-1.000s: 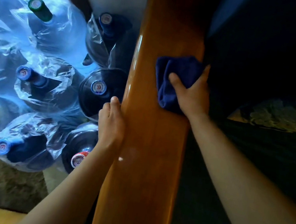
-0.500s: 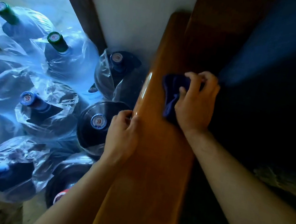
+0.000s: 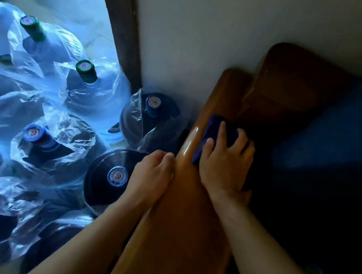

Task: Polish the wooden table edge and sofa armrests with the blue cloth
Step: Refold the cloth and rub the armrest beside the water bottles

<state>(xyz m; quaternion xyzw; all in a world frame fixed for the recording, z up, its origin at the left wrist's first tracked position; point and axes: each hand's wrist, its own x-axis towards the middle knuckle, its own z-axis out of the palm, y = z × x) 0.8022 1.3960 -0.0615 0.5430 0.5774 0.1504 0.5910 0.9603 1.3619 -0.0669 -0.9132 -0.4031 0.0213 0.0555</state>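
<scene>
While your right hand (image 3: 226,160) presses the blue cloth (image 3: 214,130) on the armrest (image 3: 185,220) mid-frame, your left hand (image 3: 153,172) grips its edge.

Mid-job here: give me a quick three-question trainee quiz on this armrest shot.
1. True or false: the right hand presses the blue cloth on the wooden armrest.
2. The left hand rests on: A) a bottle cap, B) the armrest's outer edge, C) the wall.
3. What stands on the floor left of the armrest?

Key: 1 true; 2 B; 3 water jugs wrapped in clear plastic.
</scene>
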